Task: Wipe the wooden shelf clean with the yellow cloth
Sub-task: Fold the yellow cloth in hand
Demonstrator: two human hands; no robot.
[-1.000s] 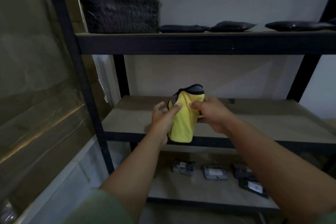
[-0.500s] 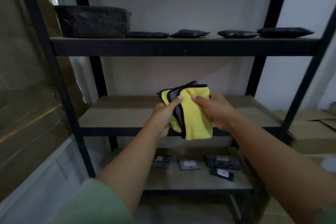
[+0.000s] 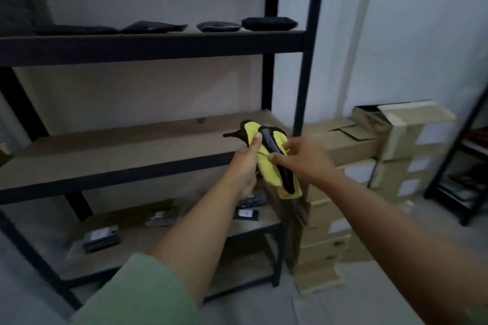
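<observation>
The yellow cloth [image 3: 266, 163], edged in black with a grey side, hangs bunched in the air in front of the right end of the wooden shelf [image 3: 118, 153]. My left hand [image 3: 244, 163] grips it from the left, thumb over the top. My right hand [image 3: 303, 159] pinches its right side with thumb and fingers. The cloth is held just off the shelf's front edge and does not lie on the board. The bare shelf board runs from centre to the left.
A black metal upright [image 3: 303, 74] stands just behind my hands. The upper shelf holds dark pouches [image 3: 269, 23]. Small dark packets [image 3: 101, 236] lie on the lower shelf. Stacked cardboard boxes [image 3: 396, 155] stand to the right, with another black rack [image 3: 459, 166] beyond them.
My view has swung to the right, bringing the boxes in. Both hands still hold the cloth, which is now more bunched and sits by the shelf's right end.
</observation>
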